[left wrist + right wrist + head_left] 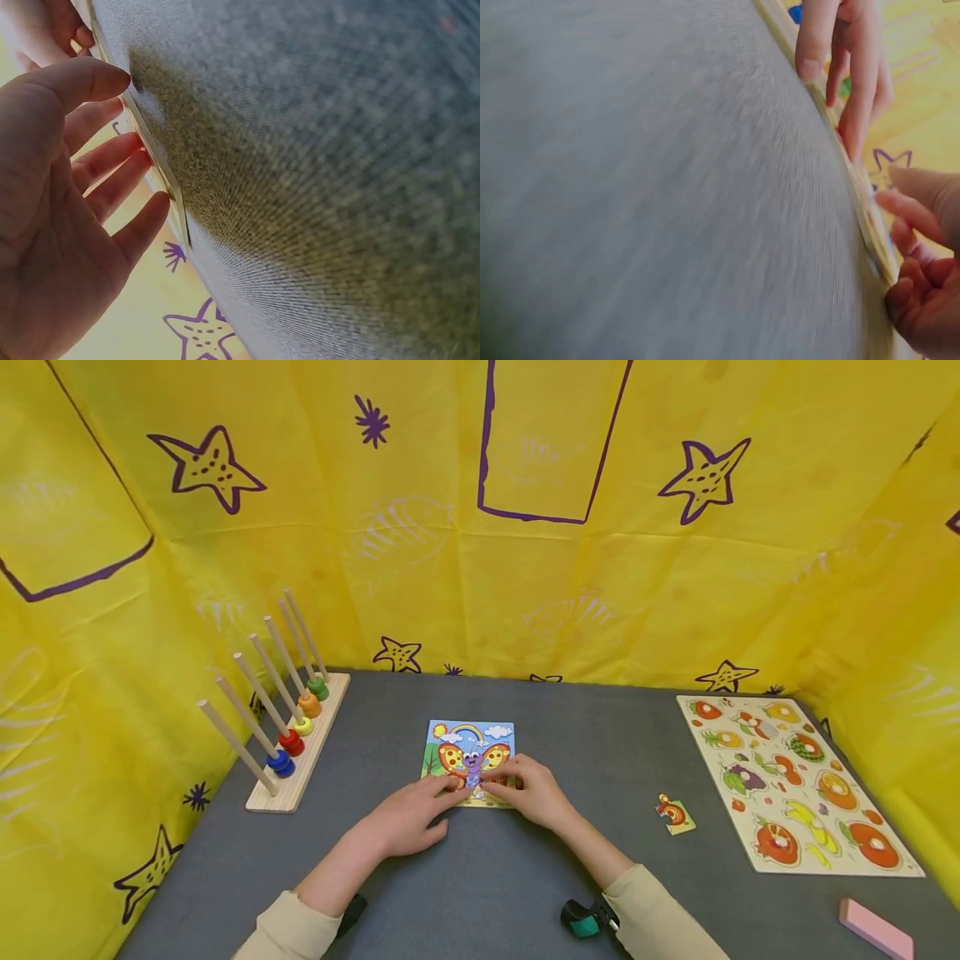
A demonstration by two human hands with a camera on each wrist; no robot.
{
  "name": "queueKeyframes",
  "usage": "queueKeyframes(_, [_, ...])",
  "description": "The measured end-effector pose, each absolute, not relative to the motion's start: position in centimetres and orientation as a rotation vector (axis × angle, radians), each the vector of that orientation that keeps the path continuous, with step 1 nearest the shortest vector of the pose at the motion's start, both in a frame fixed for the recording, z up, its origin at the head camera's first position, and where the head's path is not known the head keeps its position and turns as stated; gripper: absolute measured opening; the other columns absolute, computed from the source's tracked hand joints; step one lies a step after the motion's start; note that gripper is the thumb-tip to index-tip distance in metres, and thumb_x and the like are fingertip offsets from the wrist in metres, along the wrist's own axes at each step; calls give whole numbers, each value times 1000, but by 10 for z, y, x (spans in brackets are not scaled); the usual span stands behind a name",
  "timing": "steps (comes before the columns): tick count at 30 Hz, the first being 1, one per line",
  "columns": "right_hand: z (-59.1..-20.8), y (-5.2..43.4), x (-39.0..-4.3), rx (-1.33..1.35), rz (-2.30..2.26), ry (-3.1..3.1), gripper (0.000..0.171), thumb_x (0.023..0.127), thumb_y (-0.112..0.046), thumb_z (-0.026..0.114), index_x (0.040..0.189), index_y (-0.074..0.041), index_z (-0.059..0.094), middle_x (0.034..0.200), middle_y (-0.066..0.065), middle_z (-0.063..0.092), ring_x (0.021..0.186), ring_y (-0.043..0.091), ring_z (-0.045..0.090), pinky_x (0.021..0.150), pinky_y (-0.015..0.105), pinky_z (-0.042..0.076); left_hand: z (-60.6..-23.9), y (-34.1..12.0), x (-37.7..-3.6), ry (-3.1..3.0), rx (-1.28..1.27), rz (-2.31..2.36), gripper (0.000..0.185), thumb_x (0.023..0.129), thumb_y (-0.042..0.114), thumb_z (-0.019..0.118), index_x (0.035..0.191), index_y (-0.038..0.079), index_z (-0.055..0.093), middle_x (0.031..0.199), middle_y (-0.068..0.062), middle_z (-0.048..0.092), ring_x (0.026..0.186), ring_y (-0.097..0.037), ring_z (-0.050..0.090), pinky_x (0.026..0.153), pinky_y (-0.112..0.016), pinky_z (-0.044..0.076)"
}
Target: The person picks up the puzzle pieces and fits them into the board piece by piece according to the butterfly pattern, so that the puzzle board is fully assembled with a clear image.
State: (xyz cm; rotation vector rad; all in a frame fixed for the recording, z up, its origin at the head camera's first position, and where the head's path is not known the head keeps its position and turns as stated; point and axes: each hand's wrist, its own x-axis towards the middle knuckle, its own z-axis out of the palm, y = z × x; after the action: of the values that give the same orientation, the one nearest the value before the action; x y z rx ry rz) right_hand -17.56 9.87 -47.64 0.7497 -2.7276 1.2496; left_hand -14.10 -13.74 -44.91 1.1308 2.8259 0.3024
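We rest our left hand, fingers relaxed, and right hand, fingertips pressing, on the butterfly puzzle mid-surface. Our hands hide its lower edge; both wrist views are blurred. A loose piece lies apart.

Left hand and right hand cover the lower edge of the butterfly puzzle. Both wrist views are blurred; the puzzle there shows edge-on only, picture unreadable.
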Motion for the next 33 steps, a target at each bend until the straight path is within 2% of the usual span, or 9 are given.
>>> queueKeyframes(4, [-474, 126, -166, 616, 1277, -2690, 14, 82, -23, 70, 95, -20, 72, 79, -11, 55, 65, 5, 47, 57, 22, 39, -450, -136, -142, 2843, 1145, 308, 48, 86, 21, 58, 134, 17, 50, 126, -5, 48, 112, -23, 48, 91, -42, 41])
queueKeyframes(10, [-469, 186, -149, 452, 1150, -2638, 15, 79, -21, 73, 94, -19, 71, 84, -7, 60, 68, 5, 52, 60, 24, 43, -453, -134, -143, 2892, 1202, 283, 48, 84, 19, 58, 132, 21, 52, 117, -4, 50, 99, -21, 49, 82, -39, 43])
queueKeyframes(15, [-467, 240, -132, 319, 968, -2661, 25, 76, -20, 75, 99, -12, 69, 90, 2, 61, 72, 15, 58, 64, 30, 46, -452, -133, -144, 2908, 1218, 254, 47, 83, 19, 58, 131, 21, 54, 114, -4, 51, 96, -21, 49, 81, -38, 43])
queueKeyframes(18, [-462, 267, -122, 210, 849, -2714, 32, 76, -21, 75, 103, -4, 66, 95, 11, 61, 81, 25, 58, 70, 40, 45, -451, -132, -144, 2898, 1219, 257, 47, 84, 19, 58, 130, 20, 54, 114, -5, 51, 96, -21, 47, 80, -38, 43])
queueKeyframes(22, [-454, 290, -113, 44, 754, -2823, 45, 78, -31, 73, 105, 3, 62, 99, 21, 61, 92, 36, 55, 77, 50, 41, -450, -132, -143, 2889, 1214, 261, 46, 84, 20, 58, 130, 19, 54, 113, -6, 50, 96, -21, 46, 78, -38, 43])
queueKeyframes(24, [-452, 296, -111, -12, 738, -2892, 52, 77, -37, 72, 105, 6, 61, 99, 23, 61, 92, 38, 54, 76, 52, 40, -450, -133, -143, 2890, 1209, 261, 46, 84, 19, 58, 129, 19, 55, 113, -6, 50, 96, -21, 46, 78, -37, 43])
queueKeyframes(27, [-454, 300, -109, -59, 740, -2960, 54, 76, -39, 72, 104, 6, 61, 94, 20, 60, 85, 33, 54, 72, 47, 41, -451, -133, -143, 2889, 1201, 272, 46, 84, 19, 58, 130, 20, 54, 113, -5, 50, 97, -20, 45, 79, -37, 43])
queueKeyframes(33, [-459, 300, -112, -94, 852, -2958, 50, 77, -34, 73, 103, 5, 55, 85, 12, 60, 72, 22, 51, 61, 34, 38, -453, -132, -144, 2888, 1197, 294, 47, 84, 18, 57, 131, 20, 53, 114, -6, 50, 99, -21, 44, 80, -37, 43])
